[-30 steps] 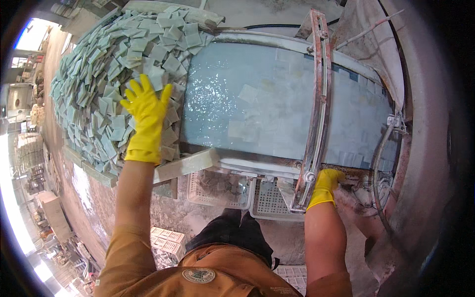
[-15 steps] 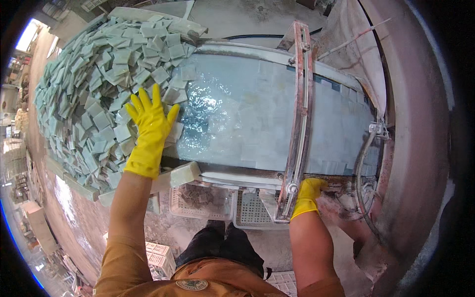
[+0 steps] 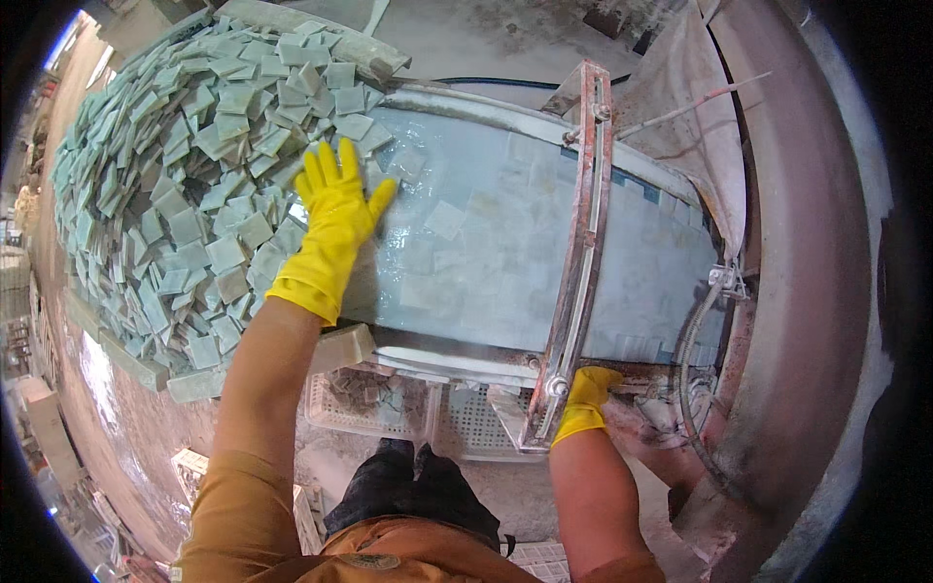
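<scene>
My left hand [image 3: 331,216], in a yellow rubber glove, lies flat with fingers spread at the edge of a big heap of pale green square tiles [image 3: 185,185], where the heap meets a wet conveyor belt [image 3: 486,243]. A few tiles lie flat on the belt under the water film. My right hand [image 3: 586,400], also gloved in yellow, rests curled on the near rim of the belt frame, beside the foot of a rusty red metal bar [image 3: 581,243] that crosses the belt.
A white perforated plastic crate [image 3: 389,408] with tile bits sits under the belt. A grey hose [image 3: 692,369] and dusty machine housing [image 3: 807,291] stand on the right. A low concrete kerb [image 3: 146,369] bounds the tile heap.
My left hand has slid right, from the tile heap toward the wet belt. My right hand has stayed at the frame's near rim. The view has shifted slightly.
</scene>
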`<state>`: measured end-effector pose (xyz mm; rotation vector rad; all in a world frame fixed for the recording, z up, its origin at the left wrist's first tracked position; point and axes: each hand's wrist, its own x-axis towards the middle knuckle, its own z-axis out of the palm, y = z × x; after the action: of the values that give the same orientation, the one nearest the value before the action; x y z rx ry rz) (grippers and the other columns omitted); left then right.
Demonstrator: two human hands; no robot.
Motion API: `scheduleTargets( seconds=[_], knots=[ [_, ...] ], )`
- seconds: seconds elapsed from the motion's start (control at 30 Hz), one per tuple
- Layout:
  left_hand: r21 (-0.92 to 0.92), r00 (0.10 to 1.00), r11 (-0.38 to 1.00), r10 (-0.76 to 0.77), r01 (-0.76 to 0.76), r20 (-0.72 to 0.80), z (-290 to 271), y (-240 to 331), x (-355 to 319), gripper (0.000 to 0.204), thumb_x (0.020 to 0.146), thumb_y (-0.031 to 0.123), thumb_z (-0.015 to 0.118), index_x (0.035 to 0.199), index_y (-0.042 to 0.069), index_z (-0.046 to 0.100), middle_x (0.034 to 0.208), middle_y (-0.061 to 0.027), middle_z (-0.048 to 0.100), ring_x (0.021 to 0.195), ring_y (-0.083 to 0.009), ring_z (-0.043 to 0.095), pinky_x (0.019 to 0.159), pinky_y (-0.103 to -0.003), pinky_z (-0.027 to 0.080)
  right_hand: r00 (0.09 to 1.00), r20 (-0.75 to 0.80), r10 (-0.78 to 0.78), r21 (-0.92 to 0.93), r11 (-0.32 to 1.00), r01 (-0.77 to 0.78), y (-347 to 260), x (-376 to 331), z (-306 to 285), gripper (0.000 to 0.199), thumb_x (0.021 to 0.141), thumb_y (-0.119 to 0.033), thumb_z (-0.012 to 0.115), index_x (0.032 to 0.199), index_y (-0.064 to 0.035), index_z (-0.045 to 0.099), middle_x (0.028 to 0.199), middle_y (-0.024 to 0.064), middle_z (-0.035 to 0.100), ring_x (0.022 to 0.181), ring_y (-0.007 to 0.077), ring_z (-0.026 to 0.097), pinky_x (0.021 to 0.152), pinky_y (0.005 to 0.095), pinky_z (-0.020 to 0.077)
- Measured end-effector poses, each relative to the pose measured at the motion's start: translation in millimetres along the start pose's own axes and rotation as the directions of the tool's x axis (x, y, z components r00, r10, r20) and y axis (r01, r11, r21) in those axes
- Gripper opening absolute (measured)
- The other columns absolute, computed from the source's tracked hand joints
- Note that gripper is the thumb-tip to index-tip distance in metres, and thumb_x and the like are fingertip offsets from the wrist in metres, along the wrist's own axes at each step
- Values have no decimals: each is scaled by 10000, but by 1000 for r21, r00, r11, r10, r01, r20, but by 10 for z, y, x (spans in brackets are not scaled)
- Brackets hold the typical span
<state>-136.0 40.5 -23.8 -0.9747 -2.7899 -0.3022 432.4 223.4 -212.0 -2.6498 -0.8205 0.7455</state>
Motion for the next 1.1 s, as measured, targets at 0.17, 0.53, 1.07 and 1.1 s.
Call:
scheduleTargets(
  seconds=[0.17, 0.53, 1.07, 1.1],
  knots=[
    [-59, 936, 941, 338, -333, 104, -189, 105, -273, 890, 940, 563, 762, 1661, 148, 447, 1675, -313, 395, 1520, -576, 356, 1278, -661, 223, 987, -85, 135, 140, 983, -123, -12, 15, -115, 726, 1128, -533, 421, 1633, -12, 433, 1507, 218, 651, 1319, 366, 683, 1109, 445, 543],
    [-123, 939, 933, 344, -339, 19, 65, 249, 163, 804, 944, 567, 739, 1630, 222, 501, 1659, -286, 439, 1521, -536, 385, 1259, -673, 248, 914, -11, 406, 443, 821, -360, -807, -1309, -481, 787, 1093, -674, 415, 1568, -64, 568, 1518, 150, 664, 1344, 303, 659, 1115, 385, 519],
    [77, 905, 904, 424, -420, -42, -73, -22, 826, 906, 921, 500, 796, 1674, 147, 435, 1717, -257, 385, 1576, -484, 355, 1315, -591, 231, 871, 474, -127, -865, -253, 434, -542, -1407, -538, 771, 1122, -627, 343, 1645, -77, 481, 1649, 114, 547, 1529, 290, 496, 1268, 556, 338],
    [53, 914, 913, 405, -404, -11, -118, 5, 964, 913, 921, 517, 793, 1672, 140, 436, 1716, -262, 384, 1572, -485, 359, 1313, -591, 233, 867, 482, -125, -858, -269, 439, -502, -1410, -502, 774, 1121, -629, 343, 1651, -80, 476, 1659, 114, 536, 1537, 299, 486, 1272, 575, 326]
  ],
)
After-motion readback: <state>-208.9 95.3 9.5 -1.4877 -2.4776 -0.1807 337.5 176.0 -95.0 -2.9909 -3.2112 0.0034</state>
